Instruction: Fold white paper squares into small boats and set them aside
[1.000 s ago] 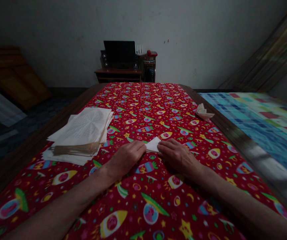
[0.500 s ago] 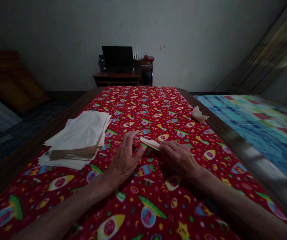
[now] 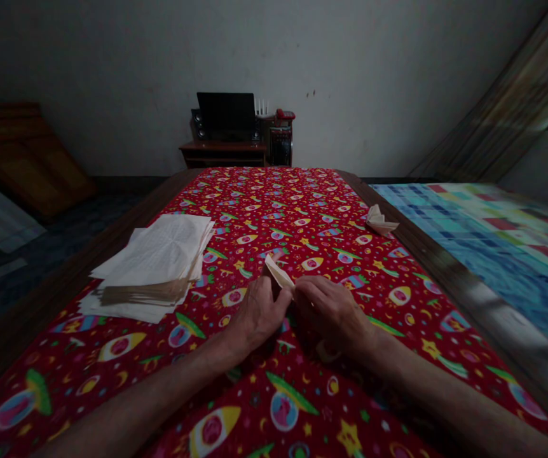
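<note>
A small folded piece of paper [image 3: 278, 272], pale and narrow with a pointed far end, is held between both hands over the red patterned tablecloth [image 3: 297, 381]. My left hand [image 3: 260, 312] is closed on its near left side, the thumb pressing against the paper. From the right, my right hand [image 3: 334, 312] pinches the near end with its fingertips. The paper's lower part is hidden by the fingers. To the left lies a stack of printed paper sheets [image 3: 164, 248], some with crease lines. A folded paper piece [image 3: 381, 220] rests near the table's right edge.
The long table has a dark wooden border [image 3: 426, 280]. Beyond its far end stand a monitor [image 3: 226, 112], a speaker and a red telephone [image 3: 285, 114]. A bed with a checked cover [image 3: 484, 242] is on the right, and a wooden cabinet [image 3: 21, 152] on the left.
My left hand has closed onto the folded paper, where its fingers were apart before. The paper has turned, its far tip now pointing more away from me. My right hand keeps its hold.
</note>
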Tool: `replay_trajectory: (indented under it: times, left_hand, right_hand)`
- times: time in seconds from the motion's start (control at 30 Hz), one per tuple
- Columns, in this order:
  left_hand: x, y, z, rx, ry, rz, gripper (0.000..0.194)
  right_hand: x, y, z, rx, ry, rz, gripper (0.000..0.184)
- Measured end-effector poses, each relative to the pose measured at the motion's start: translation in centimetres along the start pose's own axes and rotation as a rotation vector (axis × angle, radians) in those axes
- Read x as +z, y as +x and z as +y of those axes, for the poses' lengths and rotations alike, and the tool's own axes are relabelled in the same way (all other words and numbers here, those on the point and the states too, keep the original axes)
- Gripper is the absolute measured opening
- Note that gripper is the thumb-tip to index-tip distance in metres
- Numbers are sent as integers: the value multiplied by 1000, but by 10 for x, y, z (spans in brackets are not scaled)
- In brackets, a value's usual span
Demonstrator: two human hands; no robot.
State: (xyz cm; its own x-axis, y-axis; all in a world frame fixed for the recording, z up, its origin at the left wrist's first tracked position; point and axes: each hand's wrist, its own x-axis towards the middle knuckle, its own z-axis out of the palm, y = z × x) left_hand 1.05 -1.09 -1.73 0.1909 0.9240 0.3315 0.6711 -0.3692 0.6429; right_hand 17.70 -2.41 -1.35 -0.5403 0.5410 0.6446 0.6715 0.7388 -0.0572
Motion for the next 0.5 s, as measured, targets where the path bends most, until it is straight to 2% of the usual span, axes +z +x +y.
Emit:
replay_trajectory:
  times: [0.17,0.27,0.4,0.5]
  left_hand:
    - [-2,4,3,-52,35,-51,17]
    - [-4,4,4,-123,103,-68,17]
    - [-6,3,6,-13,28,-89,18]
    - [-9,2,7,63,-74,-94,42]
  right_hand:
    - [6,-1,0,57,-10,14,18]
    - [4,2,-3,102,-118,14,16]
    - [-2,9,-6,212,-293,-6,15]
    - [-4,10,-1,272,-304,-94,18]
